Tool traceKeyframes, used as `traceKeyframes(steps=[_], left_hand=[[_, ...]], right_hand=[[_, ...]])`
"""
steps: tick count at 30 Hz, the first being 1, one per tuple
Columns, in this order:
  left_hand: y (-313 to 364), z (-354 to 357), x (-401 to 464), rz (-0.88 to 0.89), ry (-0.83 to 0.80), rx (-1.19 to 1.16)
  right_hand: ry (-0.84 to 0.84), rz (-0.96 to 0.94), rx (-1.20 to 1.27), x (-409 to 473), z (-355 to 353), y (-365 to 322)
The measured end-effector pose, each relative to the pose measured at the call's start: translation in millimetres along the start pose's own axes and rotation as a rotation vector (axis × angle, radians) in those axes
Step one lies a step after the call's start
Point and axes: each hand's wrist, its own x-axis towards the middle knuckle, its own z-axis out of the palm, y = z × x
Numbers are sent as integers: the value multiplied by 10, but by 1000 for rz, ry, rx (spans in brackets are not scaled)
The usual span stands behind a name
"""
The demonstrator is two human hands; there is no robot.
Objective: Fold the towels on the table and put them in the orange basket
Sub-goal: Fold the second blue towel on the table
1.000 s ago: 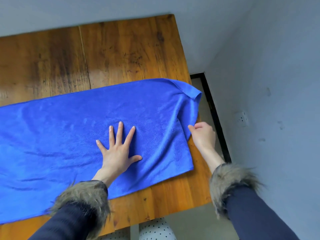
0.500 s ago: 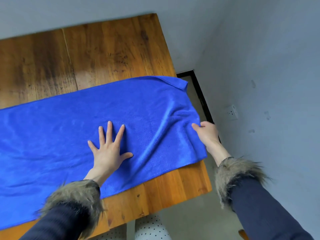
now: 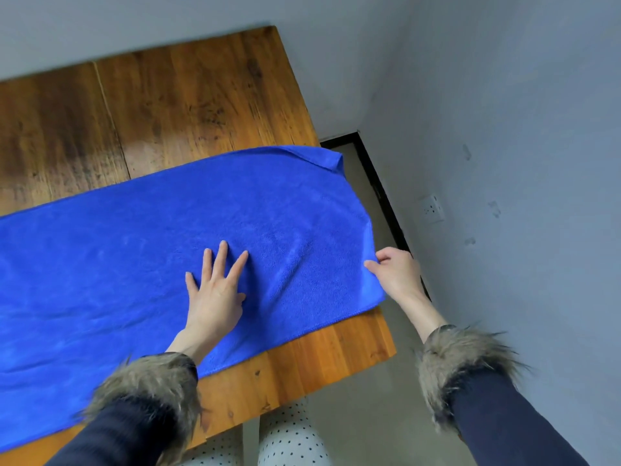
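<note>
Blue towel (image 3: pixel 141 264) spread flat on wooden surface (image 3: pixel 188 105), right end overhanging edge. Left hand (image 3: pixel 215 294) flat, fingers splayed, pinning cloth. Right hand (image 3: pixel 395 274) pinching end hem, apparently. Risk: hard tug drags towel floorward, bunches fold. Orange basket unseen.

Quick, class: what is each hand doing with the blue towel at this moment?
Left hand: open, fingers spread, pressing flat on the blue towel.
Right hand: closed, pinching the towel's right edge, past the wooden table's end.
</note>
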Motion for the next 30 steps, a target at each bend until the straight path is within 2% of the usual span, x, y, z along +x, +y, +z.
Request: traceKeyframes(steps=[2, 4, 6, 10, 16, 20, 24, 27, 30], left_hand=[[49, 2, -32, 18, 78, -92], [143, 53, -80, 73, 214, -254], [319, 74, -151, 95, 238, -391], [695, 119, -164, 84, 73, -587], [871, 182, 10, -24, 43, -537], [906, 166, 87, -86, 2, -507], [888, 178, 105, -83, 14, -538], [827, 181, 91, -90, 10, -676], [782, 136, 68, -117, -38, -789]], right_hand=[[-123, -42, 95, -108, 80, -130], [-333, -13, 246, -198, 163, -259], [-395, 1, 302, -193, 192, -332], [-134, -89, 216, 12, 109, -369], [248, -414, -106, 542, -3, -632], [335, -616, -506, 845, 82, -908], [362, -699, -750, 1067, 134, -1118], [386, -800, -864, 1169, 132, -1206], [437, -846, -861, 1219, 113, -1269]])
